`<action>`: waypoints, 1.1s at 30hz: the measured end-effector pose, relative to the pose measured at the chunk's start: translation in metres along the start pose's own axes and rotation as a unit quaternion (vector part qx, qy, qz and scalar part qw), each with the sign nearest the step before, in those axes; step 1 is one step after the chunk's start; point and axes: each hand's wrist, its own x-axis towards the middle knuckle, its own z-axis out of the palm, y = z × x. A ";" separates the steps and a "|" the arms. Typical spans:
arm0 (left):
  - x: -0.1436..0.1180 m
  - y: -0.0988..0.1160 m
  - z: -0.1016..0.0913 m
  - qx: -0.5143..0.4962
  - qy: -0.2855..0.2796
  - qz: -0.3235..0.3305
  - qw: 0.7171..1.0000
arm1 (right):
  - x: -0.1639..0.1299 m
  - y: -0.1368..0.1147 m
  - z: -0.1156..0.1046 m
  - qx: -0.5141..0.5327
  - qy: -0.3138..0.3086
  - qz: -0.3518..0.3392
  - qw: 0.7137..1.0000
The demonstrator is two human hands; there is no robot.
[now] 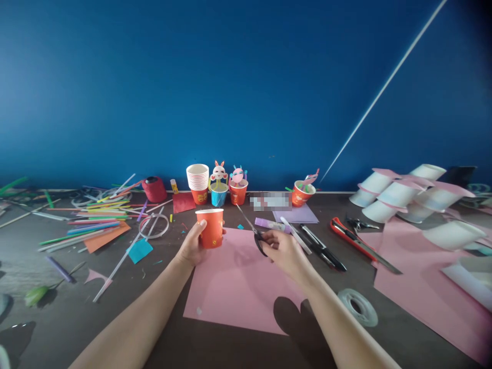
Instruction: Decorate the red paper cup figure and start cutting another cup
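Note:
My left hand [194,243] is wrapped round a red paper cup [211,229] with a white rim, held upright over the far left part of a pink paper sheet [230,292]. In my right hand [280,248] are scissors [260,242] with dark handles. Their blades point away and to the left, toward the row of cups, apart from the red cup. Whether the blades are parted I cannot tell. Just beyond my right hand lies a purple glue stick [272,224].
Behind stand stacked paper cups [198,182] and decorated cups [219,193]. Straws [92,218] and paper scraps cover the left. On the right are pens [323,248], a red utility knife [353,240], a tape roll [358,306], pink sheets [415,287] and white cups [388,197].

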 end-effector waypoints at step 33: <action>-0.002 -0.009 0.010 0.062 0.014 0.062 0.996 | 0.005 0.003 0.016 0.369 -0.091 0.093 0.920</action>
